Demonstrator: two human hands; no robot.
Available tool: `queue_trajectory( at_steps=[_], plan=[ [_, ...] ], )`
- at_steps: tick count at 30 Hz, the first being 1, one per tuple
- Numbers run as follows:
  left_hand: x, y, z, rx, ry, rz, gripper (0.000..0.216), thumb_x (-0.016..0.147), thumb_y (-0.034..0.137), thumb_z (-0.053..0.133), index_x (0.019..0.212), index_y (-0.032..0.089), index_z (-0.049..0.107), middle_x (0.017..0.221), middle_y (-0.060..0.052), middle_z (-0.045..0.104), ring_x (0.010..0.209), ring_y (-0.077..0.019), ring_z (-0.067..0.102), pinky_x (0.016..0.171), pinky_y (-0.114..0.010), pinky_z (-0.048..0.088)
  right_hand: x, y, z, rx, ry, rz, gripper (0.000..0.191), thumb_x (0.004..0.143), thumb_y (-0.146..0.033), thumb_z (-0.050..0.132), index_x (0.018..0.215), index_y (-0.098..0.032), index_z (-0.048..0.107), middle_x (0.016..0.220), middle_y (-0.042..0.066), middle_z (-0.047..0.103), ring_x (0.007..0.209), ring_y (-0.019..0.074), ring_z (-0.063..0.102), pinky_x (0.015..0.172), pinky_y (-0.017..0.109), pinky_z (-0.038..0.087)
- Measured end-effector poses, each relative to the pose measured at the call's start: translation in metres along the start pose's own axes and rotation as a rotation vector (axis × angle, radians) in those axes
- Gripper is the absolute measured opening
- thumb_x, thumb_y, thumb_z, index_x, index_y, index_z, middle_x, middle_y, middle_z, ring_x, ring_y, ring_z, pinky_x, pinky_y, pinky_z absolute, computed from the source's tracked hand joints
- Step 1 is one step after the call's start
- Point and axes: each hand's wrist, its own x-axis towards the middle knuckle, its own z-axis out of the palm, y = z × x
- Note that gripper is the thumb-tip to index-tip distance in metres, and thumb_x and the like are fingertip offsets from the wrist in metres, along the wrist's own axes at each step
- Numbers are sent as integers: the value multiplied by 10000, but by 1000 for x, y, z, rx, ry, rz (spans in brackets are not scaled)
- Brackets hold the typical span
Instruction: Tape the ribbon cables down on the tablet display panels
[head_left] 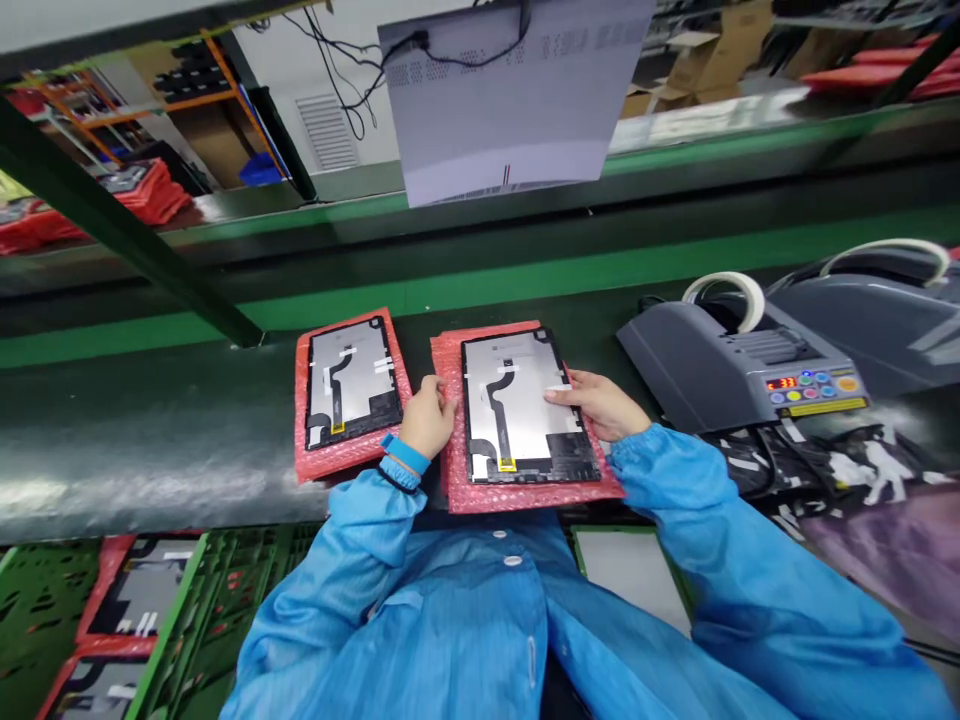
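A tablet display panel [491, 365], silver-backed with a black ribbon cable and a yellow-edged connector, lies on red bubble wrap [480, 498] in front of me. My right hand [604, 405] grips its right side, thumb on the silver back and the other fingers hidden at the edge. At the wrap's left edge my left hand [429, 418] has its fingers curled in; whether they pinch the wrap cannot be made out. Left of that hand, a second display panel [364, 380] rests back up on its own red bubble wrap [301, 455].
Two grey tape dispensers [690, 370] stand at the right, with scraps of tape and black strips [847, 470] before them. Green crates [180, 640] with wrapped panels sit below the bench's left front edge. A monitor-like white panel [510, 110] hangs overhead; a green post [135, 230] slants at left.
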Motion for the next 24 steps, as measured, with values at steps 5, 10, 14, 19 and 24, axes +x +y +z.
queue_trajectory(
  at_steps=[5, 10, 14, 19, 24],
  plan=[
    [0, 3, 2, -33, -11, 30, 260, 804, 80, 500, 1044, 177, 479, 742, -14, 625, 726, -177, 639, 685, -291, 477, -1, -4, 8, -41, 28, -119, 620, 397, -160, 840, 956, -206, 577, 829, 1, 715, 740, 190, 681, 710, 325, 538],
    [-8, 11, -9, -46, 12, -31, 226, 834, 119, 498, 1042, 199, 465, 820, -27, 663, 784, -200, 658, 715, -315, 484, -10, -19, 26, -142, -27, -161, 671, 453, -203, 831, 1061, -232, 548, 909, 6, 706, 816, 206, 679, 761, 351, 536],
    [-16, -1, -48, -104, 157, -56, 193, 852, 141, 479, 1032, 206, 460, 909, -47, 672, 812, -190, 659, 742, -313, 489, -3, -42, 68, -172, -141, -271, 769, 484, -193, 817, 1181, -270, 502, 1025, 9, 686, 899, 207, 662, 796, 351, 531],
    [-11, -57, -114, -47, 467, -148, 180, 821, 164, 518, 983, 204, 451, 948, -52, 657, 826, -174, 652, 753, -294, 487, 50, -44, 158, -153, -369, -333, 739, 479, -172, 811, 1149, -221, 502, 1034, 20, 675, 916, 191, 650, 852, 353, 518],
    [11, -123, -132, 49, 448, -309, 139, 776, 131, 519, 882, 201, 463, 827, -30, 642, 802, -182, 634, 776, -307, 473, 101, -17, 221, -541, -246, -280, 536, 563, -97, 772, 1047, -157, 549, 760, -6, 664, 700, 151, 646, 737, 324, 537]
  ],
)
